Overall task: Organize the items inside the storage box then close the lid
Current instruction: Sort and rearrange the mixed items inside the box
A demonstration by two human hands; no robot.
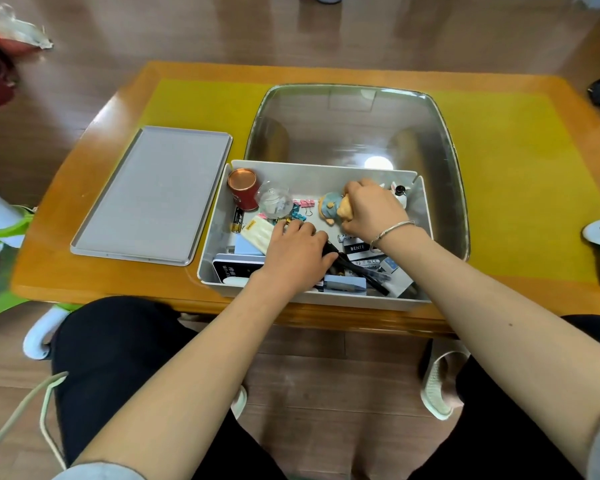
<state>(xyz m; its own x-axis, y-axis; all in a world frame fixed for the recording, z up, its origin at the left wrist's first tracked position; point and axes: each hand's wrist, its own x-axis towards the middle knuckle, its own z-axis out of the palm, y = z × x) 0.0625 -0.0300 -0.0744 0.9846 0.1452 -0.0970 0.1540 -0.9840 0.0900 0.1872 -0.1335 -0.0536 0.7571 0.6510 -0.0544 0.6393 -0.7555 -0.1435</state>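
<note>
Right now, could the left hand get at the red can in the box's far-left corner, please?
Probably yes: the left hand is already inside the box, and the red can stands uncovered beyond it.

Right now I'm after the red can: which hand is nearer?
Left. The left hand lies lower right of the red can; the right hand is across the box, gripping the figurine.

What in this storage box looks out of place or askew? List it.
Inside the storage box the items lie in a jumble: a battery, binder clips and pens are scattered at odd angles. The right hand grips a small figurine lying on its side. The lid lies off, left of the box.
</note>
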